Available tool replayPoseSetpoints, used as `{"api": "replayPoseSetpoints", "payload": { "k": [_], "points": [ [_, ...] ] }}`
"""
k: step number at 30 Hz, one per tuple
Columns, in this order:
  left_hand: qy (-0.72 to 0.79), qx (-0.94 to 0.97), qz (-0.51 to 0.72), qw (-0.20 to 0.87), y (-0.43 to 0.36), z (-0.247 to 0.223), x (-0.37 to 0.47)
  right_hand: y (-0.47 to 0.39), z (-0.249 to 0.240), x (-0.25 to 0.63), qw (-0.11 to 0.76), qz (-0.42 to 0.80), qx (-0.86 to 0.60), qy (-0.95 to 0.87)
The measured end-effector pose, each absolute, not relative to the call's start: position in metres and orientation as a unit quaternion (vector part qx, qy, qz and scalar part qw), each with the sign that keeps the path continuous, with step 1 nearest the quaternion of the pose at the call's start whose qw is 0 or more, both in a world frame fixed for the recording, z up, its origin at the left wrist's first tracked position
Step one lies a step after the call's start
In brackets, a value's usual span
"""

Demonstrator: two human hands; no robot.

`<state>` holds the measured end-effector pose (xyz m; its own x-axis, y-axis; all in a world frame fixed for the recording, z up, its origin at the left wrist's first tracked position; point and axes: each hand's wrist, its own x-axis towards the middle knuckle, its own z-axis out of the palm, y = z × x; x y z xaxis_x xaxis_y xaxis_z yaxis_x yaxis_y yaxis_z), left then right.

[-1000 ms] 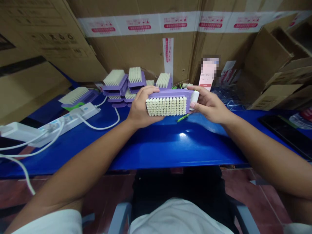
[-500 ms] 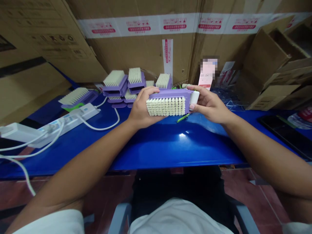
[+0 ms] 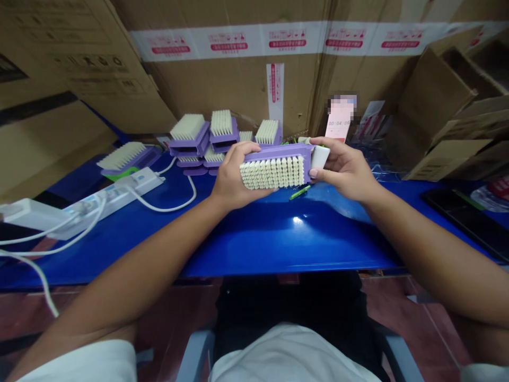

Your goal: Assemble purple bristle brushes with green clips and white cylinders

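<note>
While left hand (image 3: 234,178) grips brush (image 3: 274,167) over table (image 3: 278,241), bristled side foremost, right hand (image 3: 344,164) pinches white piece (image 3: 319,158) at brush's right end. Change: piece now tilted outward, smooth face replacing earlier ribbed edge; apparently loose, work unfinished. Hidden: brush's left end, under left hand. Piece-to-brush contact: unclear. Screen (image 3: 337,130): top pixelated.

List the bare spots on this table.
Bare: front middle of the glossy blue tabletop, between the two forearms, nearer than the slim green piece. Crowded: back left, stacked purple white-bristled brushes; left, long white power strip.
</note>
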<state>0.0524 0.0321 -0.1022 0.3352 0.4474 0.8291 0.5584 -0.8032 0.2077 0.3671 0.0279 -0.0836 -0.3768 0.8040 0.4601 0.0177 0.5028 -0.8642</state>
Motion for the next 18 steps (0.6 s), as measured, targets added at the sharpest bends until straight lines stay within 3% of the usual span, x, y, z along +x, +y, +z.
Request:
{"api": "replayPoseSetpoints", "payload": {
  "k": [18],
  "points": [
    [-0.357, -0.806, -0.472, 0.012, 0.0318, -0.1008, 0.0504, 0.0281, -0.0864, 0.3699, 0.442, 0.400, -0.292, -0.748]
  ]
}}
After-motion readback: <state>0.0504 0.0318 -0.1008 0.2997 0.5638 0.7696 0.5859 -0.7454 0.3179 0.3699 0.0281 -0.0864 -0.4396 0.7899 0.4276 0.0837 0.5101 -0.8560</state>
